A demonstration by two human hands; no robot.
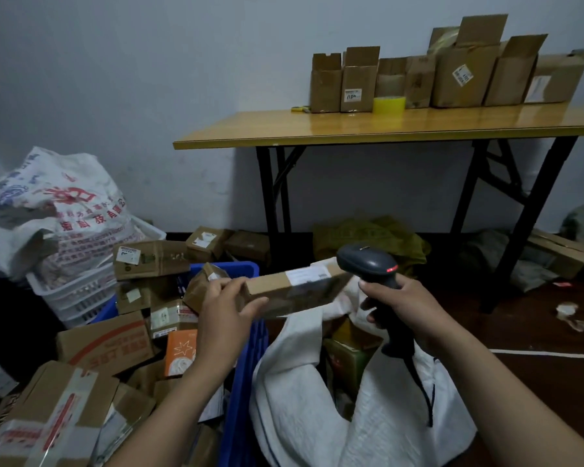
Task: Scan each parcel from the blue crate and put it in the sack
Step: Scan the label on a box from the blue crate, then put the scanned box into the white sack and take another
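Blue crate (246, 382), white sack (300, 399), brown parcel (294, 293) with a white label (309, 275). Dark grey scanner (368, 264) shows a red light (392, 269). Yellow counter (351, 127), yellow tape (389, 104). White bag (81, 210) printed red and blue.

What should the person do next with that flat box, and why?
Probably point the scanner in the right hand down at the white label and scan it. The left hand holds the parcel label up, beside the scanner's head, near the open sack, so dropping it in would likely follow.
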